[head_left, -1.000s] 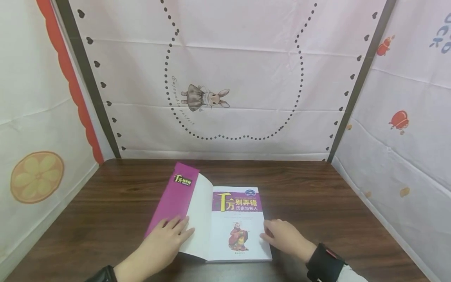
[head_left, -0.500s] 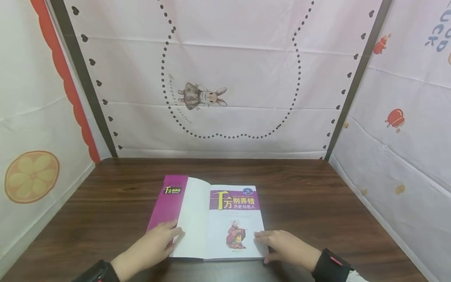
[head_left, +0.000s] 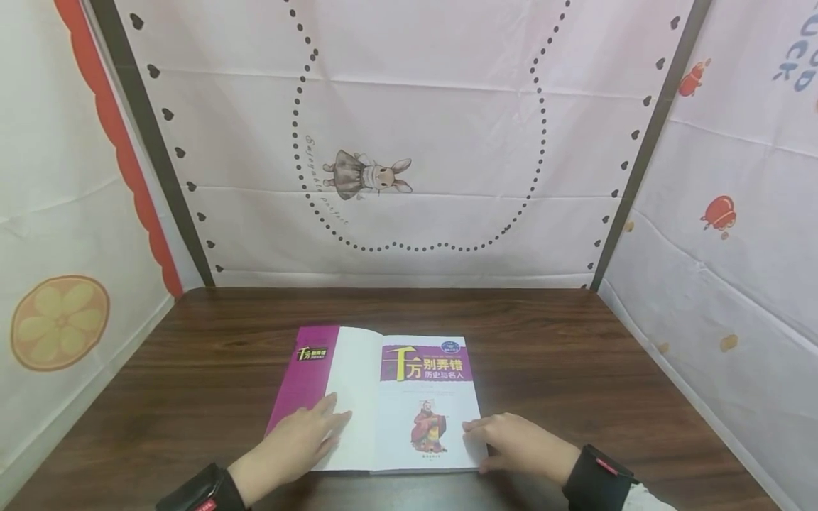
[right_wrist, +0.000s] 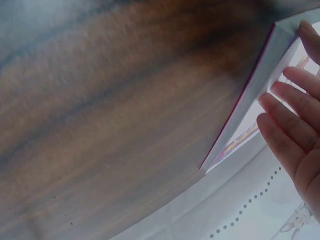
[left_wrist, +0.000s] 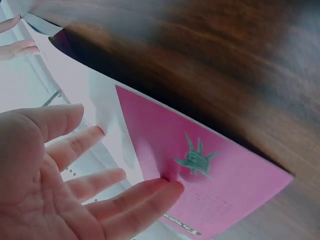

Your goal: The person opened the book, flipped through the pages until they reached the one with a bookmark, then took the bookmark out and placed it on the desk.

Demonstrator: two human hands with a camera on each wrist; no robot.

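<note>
A book (head_left: 424, 408) lies open on the brown table, its white title page with purple band and robed figure on the right. The turned-back cover shows a white inner side (head_left: 351, 369) and a purple flap (head_left: 305, 376) on the left. With fingers spread, my left hand (head_left: 297, 440) rests on the flap and white side; in the left wrist view its fingertips touch the flap's pink-purple surface. My right hand (head_left: 520, 443) lies at the book's lower right edge. Its straight fingers (right_wrist: 292, 137) touch the page edge in the right wrist view, thumb near the corner.
The wooden table (head_left: 562, 355) reaches back to a white cloth wall (head_left: 434, 163) printed with a rabbit and dots. Cloth panels stand left (head_left: 57, 213) and right (head_left: 735, 270) of it. Each wrist wears a black band (head_left: 601, 477).
The raised cover has come down to the left and lies flatter. My left hand has shifted with it and now lies across flap and white side. The right hand moved slightly toward me.
</note>
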